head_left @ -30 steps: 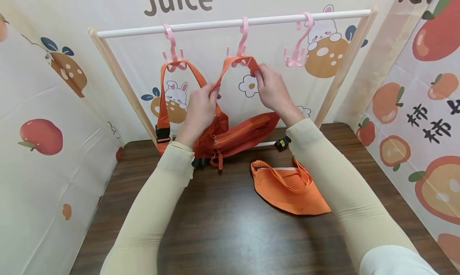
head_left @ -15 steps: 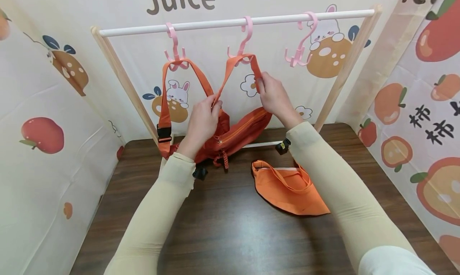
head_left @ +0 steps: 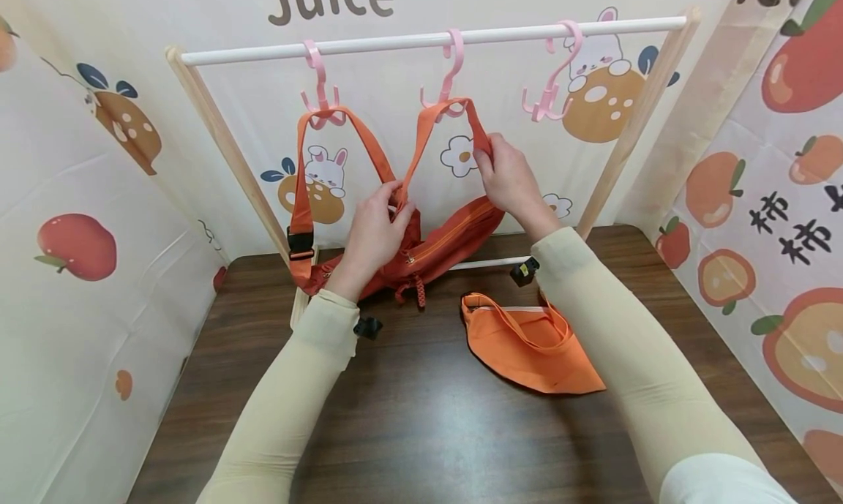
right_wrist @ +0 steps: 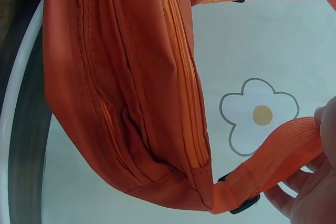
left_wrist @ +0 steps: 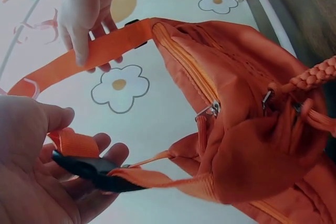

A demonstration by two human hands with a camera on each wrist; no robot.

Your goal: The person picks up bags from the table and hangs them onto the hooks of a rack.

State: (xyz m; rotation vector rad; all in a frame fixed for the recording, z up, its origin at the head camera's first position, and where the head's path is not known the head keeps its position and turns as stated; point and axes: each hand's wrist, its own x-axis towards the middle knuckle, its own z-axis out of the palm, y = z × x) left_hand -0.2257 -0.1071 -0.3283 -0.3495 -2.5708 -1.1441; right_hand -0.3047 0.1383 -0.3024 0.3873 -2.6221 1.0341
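Observation:
A dark orange zipped waist bag (head_left: 454,244) hangs with its strap (head_left: 422,140) looped over the middle pink hook (head_left: 454,69). My left hand (head_left: 375,230) is at the strap's left side; in the left wrist view, strap and a black buckle (left_wrist: 94,170) lie across its fingers, thumb above. My right hand (head_left: 515,176) pinches the strap's right side, thumb in front and fingers behind. A second dark orange bag (head_left: 323,273) hangs by its strap (head_left: 301,189) from the left pink hook (head_left: 316,69), partly hidden behind my left hand.
A white rail (head_left: 382,44) on wooden legs carries the hooks; the right pink hook (head_left: 549,87) bears nothing. A brighter orange waist bag (head_left: 527,354) lies on the dark wooden table (head_left: 421,431), near my right forearm. Printed cloth walls (head_left: 72,343) stand around.
Both hands have moved down along the strap, which now forms a longer loop below the middle hook. The left fingers have loosened a little; the hanging bag has shifted slightly.

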